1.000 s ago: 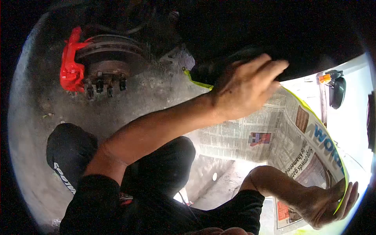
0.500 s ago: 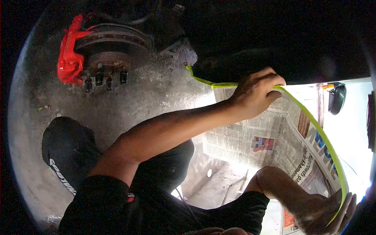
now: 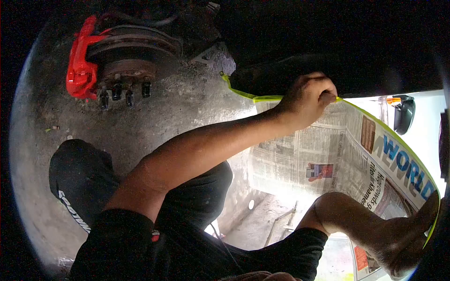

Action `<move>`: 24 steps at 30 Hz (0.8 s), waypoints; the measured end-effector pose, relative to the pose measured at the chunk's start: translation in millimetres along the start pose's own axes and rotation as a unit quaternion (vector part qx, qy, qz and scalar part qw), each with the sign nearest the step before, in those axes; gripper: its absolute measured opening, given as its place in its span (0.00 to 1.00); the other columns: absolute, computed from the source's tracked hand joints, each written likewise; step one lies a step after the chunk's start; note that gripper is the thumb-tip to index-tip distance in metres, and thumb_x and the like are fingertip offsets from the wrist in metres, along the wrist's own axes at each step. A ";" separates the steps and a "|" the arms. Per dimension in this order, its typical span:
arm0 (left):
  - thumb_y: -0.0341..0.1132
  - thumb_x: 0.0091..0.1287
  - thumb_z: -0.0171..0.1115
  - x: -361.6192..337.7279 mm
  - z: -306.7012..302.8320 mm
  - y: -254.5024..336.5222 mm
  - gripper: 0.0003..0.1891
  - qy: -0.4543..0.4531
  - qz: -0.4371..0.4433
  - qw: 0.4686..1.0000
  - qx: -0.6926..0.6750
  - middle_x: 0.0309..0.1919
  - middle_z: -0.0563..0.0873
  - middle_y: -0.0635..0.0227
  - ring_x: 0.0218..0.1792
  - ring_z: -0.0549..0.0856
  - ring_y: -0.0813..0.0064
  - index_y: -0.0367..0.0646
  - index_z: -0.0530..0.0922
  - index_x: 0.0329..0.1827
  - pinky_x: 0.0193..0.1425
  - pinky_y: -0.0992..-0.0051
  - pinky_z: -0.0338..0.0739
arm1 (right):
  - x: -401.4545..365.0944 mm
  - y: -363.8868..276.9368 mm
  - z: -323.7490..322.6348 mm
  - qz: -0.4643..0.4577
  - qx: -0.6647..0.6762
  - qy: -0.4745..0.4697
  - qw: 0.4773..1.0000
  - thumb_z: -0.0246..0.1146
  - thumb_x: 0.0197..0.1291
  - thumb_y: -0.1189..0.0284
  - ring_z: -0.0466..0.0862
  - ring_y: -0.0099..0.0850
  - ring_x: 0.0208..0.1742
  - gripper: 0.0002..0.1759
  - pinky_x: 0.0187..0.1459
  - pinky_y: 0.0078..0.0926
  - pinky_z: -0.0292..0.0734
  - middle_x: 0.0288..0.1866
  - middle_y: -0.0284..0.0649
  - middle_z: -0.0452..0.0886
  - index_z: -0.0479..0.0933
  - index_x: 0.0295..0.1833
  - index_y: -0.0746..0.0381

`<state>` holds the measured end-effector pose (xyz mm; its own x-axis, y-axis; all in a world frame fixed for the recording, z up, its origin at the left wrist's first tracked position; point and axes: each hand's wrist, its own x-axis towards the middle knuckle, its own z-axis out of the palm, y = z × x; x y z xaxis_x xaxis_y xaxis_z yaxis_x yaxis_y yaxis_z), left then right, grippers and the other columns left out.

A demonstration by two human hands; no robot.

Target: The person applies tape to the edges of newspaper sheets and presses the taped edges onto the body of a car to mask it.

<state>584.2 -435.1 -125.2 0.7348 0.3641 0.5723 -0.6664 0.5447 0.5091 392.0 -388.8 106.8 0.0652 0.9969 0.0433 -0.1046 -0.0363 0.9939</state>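
Observation:
A sheet of newspaper (image 3: 300,159) hangs in front of me, its upper edge bordered by a strip of yellow-green masking tape (image 3: 403,133). My left hand (image 3: 309,100) is closed, fingers pinching the taped edge just under a dark body panel (image 3: 328,56). At the lower right, my right hand (image 3: 412,246) is closed around the far end of the tape and paper; shadow hides part of its fingers. Left of my left hand, the tape runs along the dark panel's edge to a loose-looking tip. Between the hands the taped edge bows outward in a curve.
A red brake caliper (image 3: 82,63) sits on a brake disc (image 3: 136,47) at upper left, with several dark wheel studs (image 3: 117,89) below. A side mirror (image 3: 404,114) is at right. My bent knees are over the grey concrete floor (image 3: 145,124).
My right hand has moved right and slightly up, drawing the newspaper and tape outward, so the word "WORLD" shows more plainly. My left hand has shifted slightly up, still on the taped edge.

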 end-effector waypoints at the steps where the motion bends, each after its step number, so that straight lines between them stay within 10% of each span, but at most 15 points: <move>1: 0.29 0.66 0.70 0.4 -0.3 -1.8 0.04 0.006 -0.001 1.000 0.006 0.35 0.86 0.56 0.39 0.87 0.59 0.37 0.85 0.37 0.44 0.64 0.81 | 2.1 0.5 -1.0 -0.002 -0.009 -0.008 1.000 0.77 0.60 0.62 0.85 0.32 0.45 0.16 0.52 0.32 0.83 0.43 0.42 0.83 0.84 0.46 0.61; 19: 0.45 0.59 0.80 36.6 -12.5 -26.1 0.24 -0.185 -0.050 0.981 0.029 0.46 0.89 0.53 0.42 0.88 0.62 0.40 0.87 0.52 0.46 0.62 0.82 | 25.2 10.9 -2.4 -0.094 -0.029 -0.093 0.991 0.75 0.61 0.60 0.85 0.31 0.45 0.15 0.60 0.43 0.77 0.40 0.38 0.84 0.82 0.43 0.58; 24: 0.47 0.61 0.78 35.4 -15.5 -29.2 0.20 -0.215 -0.145 0.965 0.046 0.35 0.90 0.57 0.34 0.87 0.70 0.39 0.90 0.44 0.42 0.65 0.82 | 22.7 5.7 -2.4 -0.048 -0.054 -0.087 0.994 0.75 0.61 0.60 0.85 0.27 0.44 0.14 0.60 0.42 0.77 0.38 0.35 0.85 0.82 0.41 0.57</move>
<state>631.6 -426.5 -129.8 0.7851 -0.1506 0.6007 -0.4633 0.5008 0.7311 390.6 -366.2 113.2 0.2500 0.9679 -0.0253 -0.1939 0.0756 0.9781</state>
